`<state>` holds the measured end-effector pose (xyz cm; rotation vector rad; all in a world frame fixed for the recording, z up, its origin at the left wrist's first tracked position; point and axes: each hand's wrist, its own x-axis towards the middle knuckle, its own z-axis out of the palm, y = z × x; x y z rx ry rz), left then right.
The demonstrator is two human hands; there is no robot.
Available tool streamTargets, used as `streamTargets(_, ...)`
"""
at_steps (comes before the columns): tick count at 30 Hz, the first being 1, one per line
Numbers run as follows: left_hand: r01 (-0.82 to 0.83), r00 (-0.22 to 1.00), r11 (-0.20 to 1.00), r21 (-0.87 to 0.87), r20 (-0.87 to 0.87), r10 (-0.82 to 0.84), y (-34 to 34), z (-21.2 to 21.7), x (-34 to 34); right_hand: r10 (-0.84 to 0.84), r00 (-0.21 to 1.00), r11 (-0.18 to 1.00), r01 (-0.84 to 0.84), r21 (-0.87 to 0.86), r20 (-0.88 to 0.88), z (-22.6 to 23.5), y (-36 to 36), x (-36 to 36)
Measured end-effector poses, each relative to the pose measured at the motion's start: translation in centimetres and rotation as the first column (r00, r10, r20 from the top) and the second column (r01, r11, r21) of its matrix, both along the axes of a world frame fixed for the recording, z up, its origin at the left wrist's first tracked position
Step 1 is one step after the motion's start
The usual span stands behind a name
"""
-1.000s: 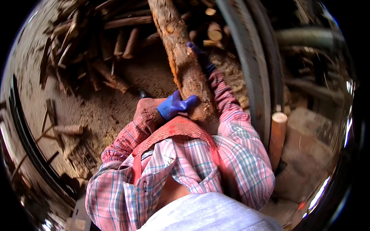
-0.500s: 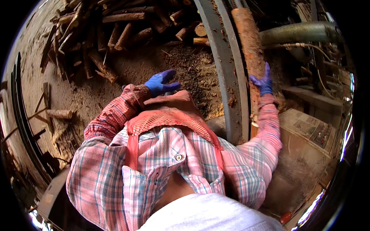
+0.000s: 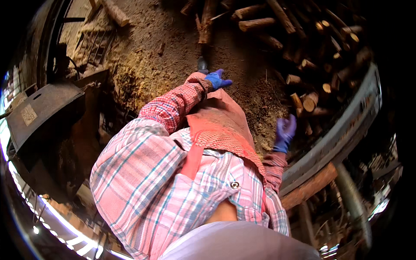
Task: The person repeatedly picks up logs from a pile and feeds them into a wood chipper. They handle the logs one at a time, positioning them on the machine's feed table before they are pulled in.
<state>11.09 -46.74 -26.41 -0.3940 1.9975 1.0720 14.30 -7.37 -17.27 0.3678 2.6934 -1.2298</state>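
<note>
My left hand, in a blue glove, hovers over the front of my red apron, with thumb and fingers apart and nothing held. My right hand, in a purple-blue glove, is raised beside the grey metal beam. Its fingers are loosely curled and apart, slightly blurred, and no object shows in them. A peeled-looking reddish-brown log lies along the outer side of the beam, away from the right hand.
Cut logs lie heaped on the ground ahead and to the right. Another log rests at far left. Sawdust and bark litter cover the dirt floor. A dark metal machine housing stands close on my left; a greenish pipe is at lower right.
My view and body have turned left, so the beam and log now sit lower right. The right hand has come off the log. The left hand remains empty near the apron.
</note>
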Motion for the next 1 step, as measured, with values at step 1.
streamTargets(1,-0.089,0.994,0.995,-0.048,0.055,0.092,-2.02,-0.11,-0.95,0.243,0.969,0.958,-0.245,0.146,0.036,-0.95,-4.93,-2.14)
